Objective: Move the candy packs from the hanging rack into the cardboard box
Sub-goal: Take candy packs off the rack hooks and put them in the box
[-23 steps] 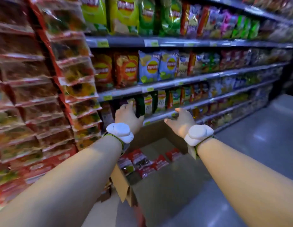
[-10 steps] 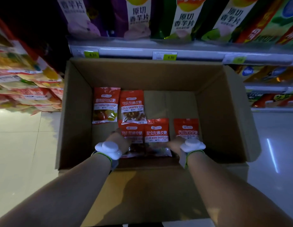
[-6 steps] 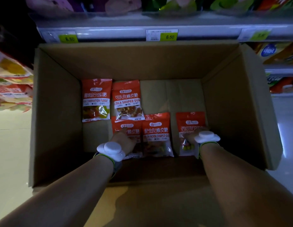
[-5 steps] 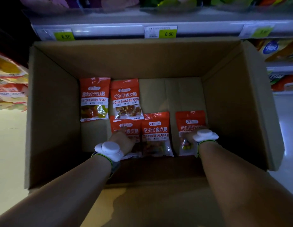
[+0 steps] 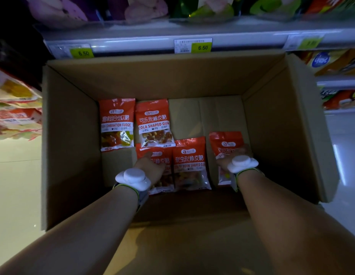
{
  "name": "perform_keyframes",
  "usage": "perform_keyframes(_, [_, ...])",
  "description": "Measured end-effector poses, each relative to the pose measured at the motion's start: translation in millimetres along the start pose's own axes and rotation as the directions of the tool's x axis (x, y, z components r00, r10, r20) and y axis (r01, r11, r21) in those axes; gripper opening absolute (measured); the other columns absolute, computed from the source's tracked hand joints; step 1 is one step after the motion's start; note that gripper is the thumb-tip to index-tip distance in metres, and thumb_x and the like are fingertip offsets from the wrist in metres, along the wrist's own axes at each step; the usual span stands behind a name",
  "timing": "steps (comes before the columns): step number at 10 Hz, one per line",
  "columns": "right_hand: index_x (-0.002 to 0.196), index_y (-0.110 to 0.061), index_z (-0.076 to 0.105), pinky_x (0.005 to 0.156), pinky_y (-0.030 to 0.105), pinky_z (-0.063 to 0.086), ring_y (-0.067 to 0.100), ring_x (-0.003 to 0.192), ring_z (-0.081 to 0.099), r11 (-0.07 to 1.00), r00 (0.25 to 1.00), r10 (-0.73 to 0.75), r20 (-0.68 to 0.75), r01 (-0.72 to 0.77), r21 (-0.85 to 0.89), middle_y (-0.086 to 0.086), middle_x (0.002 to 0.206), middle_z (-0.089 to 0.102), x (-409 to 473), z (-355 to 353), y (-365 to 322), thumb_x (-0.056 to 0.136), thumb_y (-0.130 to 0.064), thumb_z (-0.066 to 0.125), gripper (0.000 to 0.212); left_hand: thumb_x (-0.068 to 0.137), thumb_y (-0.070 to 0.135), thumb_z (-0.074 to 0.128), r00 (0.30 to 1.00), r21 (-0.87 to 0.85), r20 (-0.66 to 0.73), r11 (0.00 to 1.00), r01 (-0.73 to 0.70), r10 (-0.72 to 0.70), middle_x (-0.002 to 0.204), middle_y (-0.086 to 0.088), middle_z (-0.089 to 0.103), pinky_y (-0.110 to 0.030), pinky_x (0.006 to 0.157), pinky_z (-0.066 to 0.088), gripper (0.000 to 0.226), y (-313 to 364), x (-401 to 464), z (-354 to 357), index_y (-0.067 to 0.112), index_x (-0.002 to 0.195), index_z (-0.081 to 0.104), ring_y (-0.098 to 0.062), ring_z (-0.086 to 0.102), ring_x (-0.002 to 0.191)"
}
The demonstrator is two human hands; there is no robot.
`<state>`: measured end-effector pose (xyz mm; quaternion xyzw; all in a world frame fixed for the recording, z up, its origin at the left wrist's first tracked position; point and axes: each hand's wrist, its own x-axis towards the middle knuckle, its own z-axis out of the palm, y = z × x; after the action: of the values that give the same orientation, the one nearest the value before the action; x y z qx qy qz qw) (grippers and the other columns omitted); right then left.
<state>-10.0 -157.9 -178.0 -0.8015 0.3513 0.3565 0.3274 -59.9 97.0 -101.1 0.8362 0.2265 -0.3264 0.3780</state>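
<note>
The open cardboard box (image 5: 69, 147) stands below me with several red candy packs lying flat on its bottom. A combination fudge pack (image 5: 117, 124) and a cola gum pack (image 5: 153, 124) lie in the far row. In the near row my left hand (image 5: 150, 167) rests flat on a pack (image 5: 162, 155) that it partly hides. Beside it lies a colour worm gum pack (image 5: 190, 163). My right hand (image 5: 230, 157) lies on top of the rightmost pack (image 5: 225, 141). Both wrists carry white sensors.
The hanging rack (image 5: 16, 108) with more candy packs is at the left edge, outside the box. A shop shelf (image 5: 192, 42) with price tags and snack bags runs just behind the box. Bare cardboard shows in the box's far right part (image 5: 208, 116). Pale floor lies on both sides.
I turned from the rack and shelves down to the box and both hands went into it. In the last half second the hands stay on the near packs; the view shifted only slightly.
</note>
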Motion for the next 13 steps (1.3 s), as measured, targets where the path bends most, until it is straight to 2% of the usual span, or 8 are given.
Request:
perform_keyframes(2, [0.133,0.005,0.045,0.041,0.014,0.04,0.032,0.111,0.059,0.999,0.989,-0.04,0.14,0.043,-0.02,0.021,0.131,0.054,-86,-15,-49,0.084,-0.016,0.066,0.057,0.089,0.027,0.067,1.0,-0.261,0.01,0.965,0.026,-0.024,0.115,0.003,0.064,-0.03,0.093,0.048,0.034,20,-16,-14,0.013,0.12,0.064,-0.021,0.062,0.107])
perform_keyframes(3, [0.129,0.0,0.05,0.042,0.009,0.042,0.025,0.096,0.063,0.99,0.976,-0.129,0.178,0.136,-0.029,0.015,0.124,0.059,-110,-3,-64,0.082,-0.021,0.068,0.055,0.086,0.04,0.068,0.992,-0.347,0.068,0.929,0.126,-0.109,0.122,-0.003,0.066,-0.032,0.095,0.051,0.044,22,-18,-21,0.013,0.121,0.064,-0.022,0.063,0.108])
perform_keyframes(4, [0.125,-0.024,0.046,0.083,0.025,0.054,0.02,0.103,0.062,0.946,0.942,-0.299,0.151,0.314,-0.086,-0.004,0.114,0.061,-138,29,-80,0.058,-0.052,0.073,0.077,0.088,0.041,0.066,0.978,-0.567,0.056,0.799,0.198,-0.203,0.122,-0.011,0.065,-0.027,0.078,0.057,0.033,31,-29,-34,0.015,0.108,0.062,-0.027,0.062,0.107])
perform_keyframes(6, [0.132,-0.029,0.039,0.098,0.034,0.048,0.015,0.113,0.059,0.89,0.853,-0.451,0.265,0.451,0.064,-0.008,0.119,0.062,-172,79,-96,0.053,-0.026,0.083,0.09,0.091,0.028,0.063,0.977,-0.822,-0.011,0.559,0.113,-0.214,0.14,-0.01,0.052,-0.043,0.113,0.033,0.055,33,-41,-58,0.01,0.139,0.042,-0.031,0.048,0.129])
perform_keyframes(8, [0.141,-0.026,0.034,0.108,0.038,0.04,0.02,0.125,0.05,0.926,0.8,-0.369,0.473,0.361,0.113,-0.003,0.132,0.055,-178,77,-100,0.061,-0.006,0.084,0.096,0.084,0.012,0.073,0.962,-0.669,0.145,0.693,0.269,-0.233,0.121,-0.01,0.062,-0.037,0.098,0.044,0.029,5,-36,-69,0.01,0.109,0.06,-0.025,0.057,0.106])
perform_keyframes(10, [0.138,-0.006,0.041,0.101,0.032,0.041,0.028,0.125,0.05,0.969,0.966,-0.15,0.209,0.186,-0.162,0.012,0.138,0.05,-147,50,-86,0.083,-0.022,0.069,0.064,0.078,0.001,0.075,0.928,-0.511,0.264,0.778,0.365,-0.262,0.107,-0.024,0.062,-0.041,0.08,0.053,0.027,-22,-20,-65,0.006,0.098,0.058,-0.029,0.06,0.086])
perform_keyframes(12, [0.146,-0.006,0.027,0.111,0.034,0.029,0.028,0.137,0.034,0.881,0.975,0.054,0.215,0.055,-0.469,0.014,0.15,0.034,-104,43,-70,0.099,-0.036,0.042,0.057,0.074,-0.001,0.079,0.944,-0.492,0.219,0.808,0.324,-0.246,0.091,-0.012,0.063,-0.038,0.082,0.055,0.033,-35,1,-54,0.013,0.095,0.056,-0.024,0.062,0.077])
perform_keyframes(13, [0.139,0.004,0.037,0.109,0.035,0.031,0.032,0.135,0.037,0.871,0.961,0.031,0.276,0.11,-0.479,0.02,0.145,0.039,-91,53,-67,0.093,-0.022,0.058,0.057,0.072,-0.001,0.08,0.944,-0.467,0.204,0.822,0.326,-0.259,0.1,-0.014,0.067,-0.039,0.086,0.054,0.033,-43,11,-49,0.008,0.099,0.063,-0.027,0.065,0.082])
